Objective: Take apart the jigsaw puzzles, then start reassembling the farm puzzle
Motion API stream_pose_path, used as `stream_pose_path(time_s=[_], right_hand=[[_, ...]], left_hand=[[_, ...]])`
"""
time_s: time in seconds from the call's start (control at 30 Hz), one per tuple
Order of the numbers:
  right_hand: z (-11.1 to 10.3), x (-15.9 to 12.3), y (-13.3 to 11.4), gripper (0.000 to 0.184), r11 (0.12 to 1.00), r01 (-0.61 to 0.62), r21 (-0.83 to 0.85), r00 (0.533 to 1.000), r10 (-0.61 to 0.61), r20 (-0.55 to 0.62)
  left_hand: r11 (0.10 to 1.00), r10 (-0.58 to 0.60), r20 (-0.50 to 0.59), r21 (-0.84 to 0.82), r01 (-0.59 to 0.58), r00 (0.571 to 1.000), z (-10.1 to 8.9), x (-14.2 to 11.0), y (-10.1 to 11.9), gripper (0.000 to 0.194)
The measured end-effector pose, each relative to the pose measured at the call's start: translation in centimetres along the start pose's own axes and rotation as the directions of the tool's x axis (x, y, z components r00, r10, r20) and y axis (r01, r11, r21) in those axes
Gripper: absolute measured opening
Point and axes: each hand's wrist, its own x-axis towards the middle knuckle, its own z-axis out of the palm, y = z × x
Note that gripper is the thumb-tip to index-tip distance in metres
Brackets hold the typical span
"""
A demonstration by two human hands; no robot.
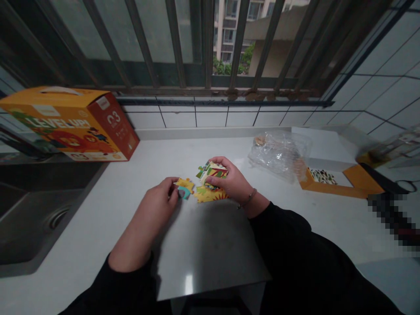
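My left hand (163, 192) pinches a yellow and teal jigsaw puzzle piece (185, 186) by its left side, at or just above the counter. My right hand (233, 179) is closed around a small stack of puzzle pieces (214, 171), with green, cream and red printing on them. Below that stack lies a yellow puzzle section (208, 194) with an orange spiky pattern, partly covered by the right hand. Only a narrow gap separates the left piece from the yellow section. The undersides of the held pieces are hidden.
An orange "LEVEL UP!" box (72, 124) stands at the left beside the sink (29, 205). Crumpled clear plastic (278, 153) lies at the right, next to an open orange and white box (341, 177) with printed pieces inside. A barred window rises behind the white counter (210, 245).
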Motion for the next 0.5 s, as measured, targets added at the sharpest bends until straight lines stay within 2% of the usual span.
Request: stream_pose_path(time_s=[0.07,0.17,0.37,0.5], right_hand=[[0.5,-0.2,0.2,0.067,0.999,-0.028,0.020,0.997,0.026,0.073],[1.3,-0.3,1.1,0.071,0.999,-0.039,0.016,0.991,0.036,0.131],[1.6,-0.2,2.3,0.074,0.972,-0.020,-0.233,0.992,0.048,0.117],[1.7,-0.2,2.2,0.083,0.991,-0.025,-0.133,0.985,0.047,0.165]], left_hand=[[0.997,-0.055,-0.030,-0.047,0.053,0.998,0.4,0.1,-0.3,0.035],[0.983,-0.066,0.008,-0.170,0.066,0.998,1.1,-0.2,0.5,0.035],[0.973,-0.030,0.070,-0.225,0.045,0.997,1.6,-0.6,2.3,0.035],[0.920,-0.015,0.056,-0.389,0.036,0.998,1.7,-0.5,1.8,0.040]])
